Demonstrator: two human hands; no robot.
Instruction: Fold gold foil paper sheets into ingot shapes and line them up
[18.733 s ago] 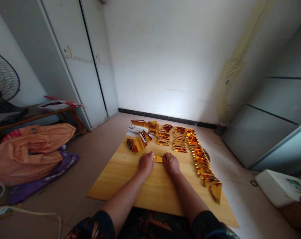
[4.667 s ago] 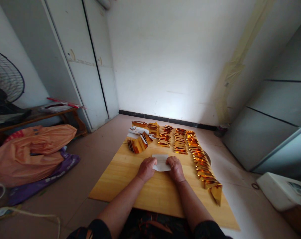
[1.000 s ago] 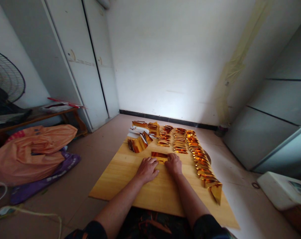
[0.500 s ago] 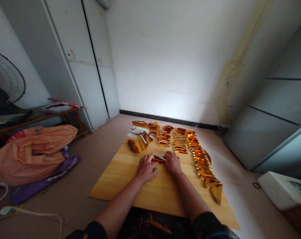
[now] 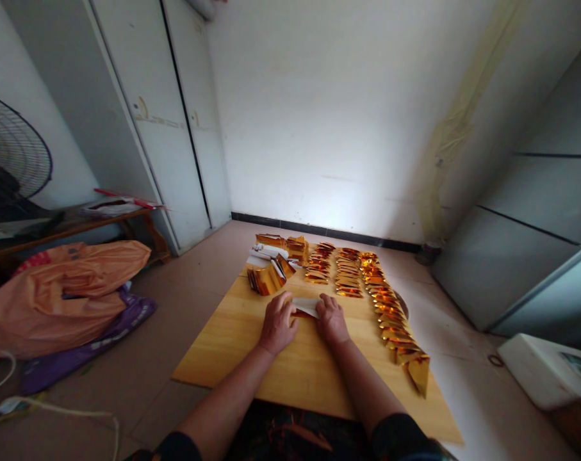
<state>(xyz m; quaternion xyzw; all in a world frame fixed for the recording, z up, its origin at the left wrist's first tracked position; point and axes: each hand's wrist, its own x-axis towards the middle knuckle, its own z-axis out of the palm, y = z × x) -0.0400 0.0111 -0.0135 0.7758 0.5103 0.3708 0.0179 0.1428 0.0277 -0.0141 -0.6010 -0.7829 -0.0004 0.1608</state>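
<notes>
Between my hands, low over the wooden board, is a sheet of gold foil paper (image 5: 305, 307) with its white back partly showing and its near edge folded. My left hand (image 5: 278, 323) grips the sheet's left end with curled fingers. At the right end, my right hand (image 5: 332, 318) holds it in the same way, fingers bent over the paper. My fingertips hide both ends of the sheet. Just beyond my left hand lies a curved stack of gold foil sheets (image 5: 267, 279). Folded gold pieces stand in rows, among them a long row (image 5: 384, 301) to the right.
The wooden board (image 5: 232, 349) carries more gold sheets (image 5: 297, 248) and a white bundle (image 5: 270, 251) at its far left. Orange and purple bags (image 5: 79, 275) lie on the floor at left, below a fan (image 5: 16, 147). A white box (image 5: 544, 368) sits at right.
My left hand's fingers have curled in more around the paper's left end. More of the white back shows between my hands. The rows and stacks have stayed in place.
</notes>
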